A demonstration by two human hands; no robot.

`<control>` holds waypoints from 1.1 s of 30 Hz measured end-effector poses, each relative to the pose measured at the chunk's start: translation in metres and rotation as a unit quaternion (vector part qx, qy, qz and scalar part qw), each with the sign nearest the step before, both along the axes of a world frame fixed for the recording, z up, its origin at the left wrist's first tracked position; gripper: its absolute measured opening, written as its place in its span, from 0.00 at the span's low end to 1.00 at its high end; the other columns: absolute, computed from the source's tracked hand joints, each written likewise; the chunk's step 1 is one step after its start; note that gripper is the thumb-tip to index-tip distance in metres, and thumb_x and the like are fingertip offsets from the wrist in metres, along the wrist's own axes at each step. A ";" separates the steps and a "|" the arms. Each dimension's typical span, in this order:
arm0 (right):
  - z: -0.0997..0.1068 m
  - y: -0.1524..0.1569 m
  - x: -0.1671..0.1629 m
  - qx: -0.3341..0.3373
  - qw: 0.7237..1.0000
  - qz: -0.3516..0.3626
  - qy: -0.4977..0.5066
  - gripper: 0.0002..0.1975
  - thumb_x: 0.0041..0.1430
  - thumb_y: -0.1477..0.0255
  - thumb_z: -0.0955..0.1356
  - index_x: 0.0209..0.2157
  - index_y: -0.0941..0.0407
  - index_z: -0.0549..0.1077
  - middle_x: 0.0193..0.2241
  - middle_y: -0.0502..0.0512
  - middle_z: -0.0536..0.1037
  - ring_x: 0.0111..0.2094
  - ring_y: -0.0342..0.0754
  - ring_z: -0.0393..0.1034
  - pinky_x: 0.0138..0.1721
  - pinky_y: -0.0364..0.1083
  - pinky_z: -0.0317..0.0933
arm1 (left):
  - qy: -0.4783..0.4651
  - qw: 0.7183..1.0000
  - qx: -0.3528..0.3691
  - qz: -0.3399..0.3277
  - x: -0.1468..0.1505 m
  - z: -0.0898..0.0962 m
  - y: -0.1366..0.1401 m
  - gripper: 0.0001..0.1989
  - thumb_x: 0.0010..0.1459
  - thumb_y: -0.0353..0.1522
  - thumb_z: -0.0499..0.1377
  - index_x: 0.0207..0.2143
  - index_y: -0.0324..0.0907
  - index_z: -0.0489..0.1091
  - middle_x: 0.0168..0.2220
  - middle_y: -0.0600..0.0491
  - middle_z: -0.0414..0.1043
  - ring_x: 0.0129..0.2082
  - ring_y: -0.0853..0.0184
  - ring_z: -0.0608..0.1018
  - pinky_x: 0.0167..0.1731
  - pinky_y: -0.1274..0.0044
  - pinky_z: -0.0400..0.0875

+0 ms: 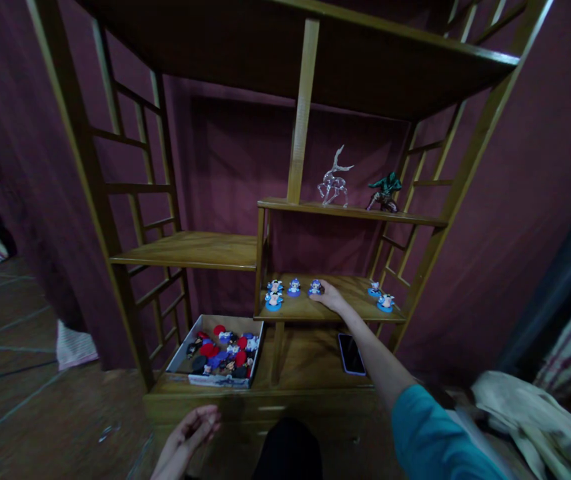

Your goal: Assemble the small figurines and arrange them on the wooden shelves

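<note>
My right hand (pixel 329 297) reaches onto the lower right shelf, its fingers closed on a small purple-and-white figurine (pixel 314 287) that stands there upright. Left of it is a similar purple figurine (pixel 294 287). Two cow-like figurines with blue bases, one of them in front (pixel 274 301), stand close together at the shelf's left end. At the right end are a small figurine (pixel 374 288) and another on a blue base (pixel 386 303). Low in front of the cabinet, my left hand (pixel 198 427) has its thumb and fingers pressed together; whatever may be between them is too small to name.
An open cardboard box (pixel 178 363) of jumbled figurines and red, blue and black discs sits on the bottom board, left. A phone (pixel 351 353) lies to its right. A clear glass deer (pixel 334 181) and a green-cloaked figure (pixel 386 192) occupy the shelf above. Wooden posts (pixel 303 113) divide the cabinet.
</note>
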State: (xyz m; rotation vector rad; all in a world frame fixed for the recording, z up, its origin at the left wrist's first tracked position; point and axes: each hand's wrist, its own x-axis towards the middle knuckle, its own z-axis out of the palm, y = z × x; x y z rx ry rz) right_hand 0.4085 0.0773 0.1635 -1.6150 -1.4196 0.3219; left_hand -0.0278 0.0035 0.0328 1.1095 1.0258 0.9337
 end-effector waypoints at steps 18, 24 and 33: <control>0.002 -0.012 -0.010 0.013 0.999 -0.008 -0.030 0.36 0.46 0.64 0.69 0.56 0.57 0.56 0.46 0.59 0.71 0.46 0.50 0.67 0.50 0.51 0.57 | 0.007 0.997 0.054 0.049 -0.002 -0.001 -0.005 0.17 0.36 0.40 0.66 0.28 0.39 0.72 0.26 0.52 0.73 0.27 0.66 0.73 0.29 0.76 0.67; 0.007 -0.037 -0.025 0.171 0.979 -0.090 -0.060 0.27 0.52 0.64 0.65 0.53 0.58 0.60 0.45 0.61 0.70 0.44 0.50 0.67 0.49 0.53 0.60 | -0.019 0.995 0.058 0.080 -0.015 -0.003 -0.004 0.14 0.37 0.37 0.66 0.27 0.39 0.72 0.24 0.53 0.72 0.26 0.67 0.73 0.28 0.77 0.65; -0.107 -0.123 -0.202 0.158 0.987 0.019 0.003 0.14 0.56 0.74 0.59 0.42 0.49 0.70 0.41 0.56 0.72 0.45 0.50 0.66 0.48 0.53 0.62 | -0.151 0.941 -0.050 0.298 -0.017 -0.009 0.027 0.17 0.40 0.27 0.64 0.35 0.41 0.66 0.28 0.52 0.72 0.25 0.69 0.75 0.27 0.76 0.67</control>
